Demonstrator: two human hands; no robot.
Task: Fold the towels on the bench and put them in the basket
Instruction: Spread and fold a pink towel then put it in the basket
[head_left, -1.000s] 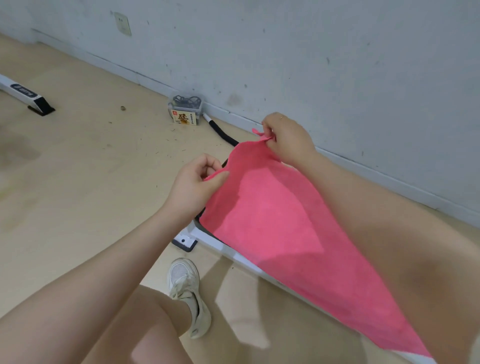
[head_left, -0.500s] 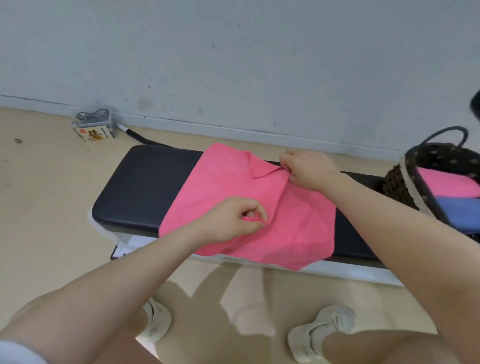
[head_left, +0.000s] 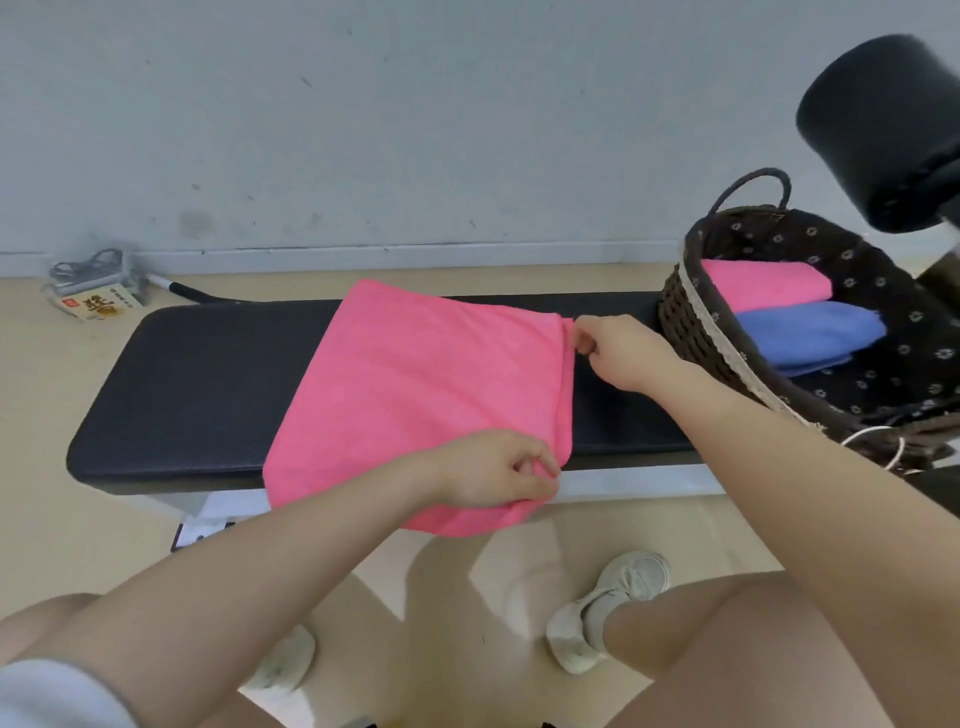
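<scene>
Two hands on one pink towel (head_left: 415, 384), spread over the black bench (head_left: 208, 384): left hand (head_left: 493, 475) pinches the near right corner, right hand (head_left: 618, 351) pinches the far one. Soft, light, floppy cloth, best taken by its corners; basket (head_left: 685, 322) waits just beside, two folded towels inside

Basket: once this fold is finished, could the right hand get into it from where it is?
Probably yes. The right hand, pinching the pink towel, sits just beside the basket, whose open top shows nothing over the folded towels inside.
</scene>
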